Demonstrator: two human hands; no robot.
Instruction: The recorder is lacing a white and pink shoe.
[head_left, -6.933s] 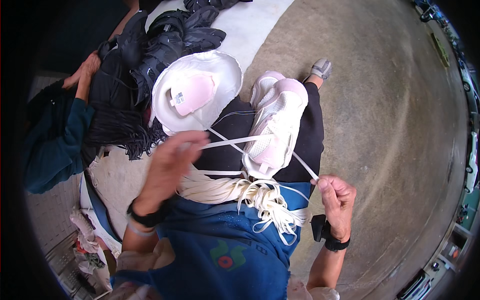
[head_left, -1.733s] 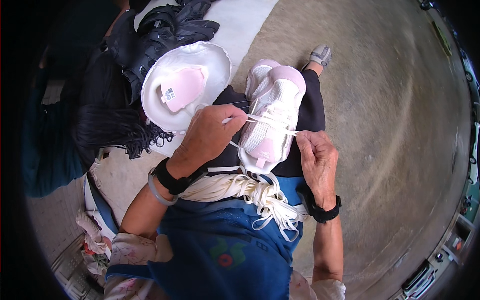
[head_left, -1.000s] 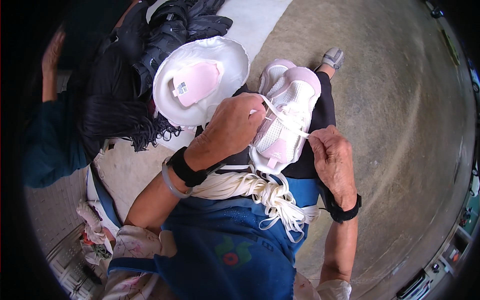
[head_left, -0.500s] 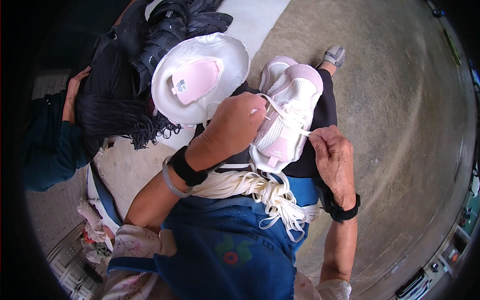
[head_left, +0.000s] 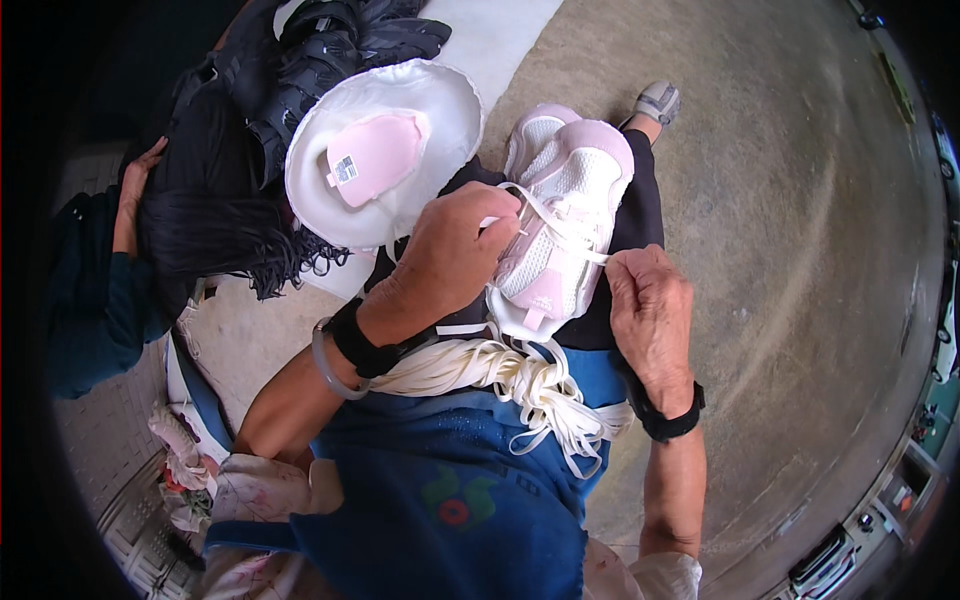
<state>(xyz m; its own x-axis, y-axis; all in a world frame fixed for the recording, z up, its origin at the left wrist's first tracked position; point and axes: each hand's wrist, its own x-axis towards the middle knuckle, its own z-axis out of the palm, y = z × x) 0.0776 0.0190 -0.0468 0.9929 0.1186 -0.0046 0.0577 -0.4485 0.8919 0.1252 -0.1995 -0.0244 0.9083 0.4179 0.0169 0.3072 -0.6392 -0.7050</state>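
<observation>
Across my lap lies a pink-and-white shoe upper (head_left: 590, 165), its toe pointing away from me, with part of a similar one (head_left: 533, 130) under its far left side. A flat white shoelace (head_left: 545, 212) runs through it. My left hand (head_left: 448, 245) is closed, pinching one lace end at the upper's left side. On the right, my right hand (head_left: 652, 305) pinches another stretch of the lace between thumb and fingers, close to the upper's edge. Part of the lacing is hidden behind my left hand. A thick bundle of cream laces (head_left: 535, 385) hangs at my waist over a blue apron (head_left: 400, 500).
A white round tub (head_left: 455, 110) holding a pink shoe part (head_left: 385, 150) stands beyond my left hand. Dark shoe uppers (head_left: 310, 90) and black laces (head_left: 200, 230) are piled farther left. Another person's hand (head_left: 135, 185) rests by that pile. Concrete floor (head_left: 780, 250) lies to the right.
The whole view has shifted slightly, so everything sits a little farther left. Both hands keep their pinch on the lace, and the shoe upper stays on my lap.
</observation>
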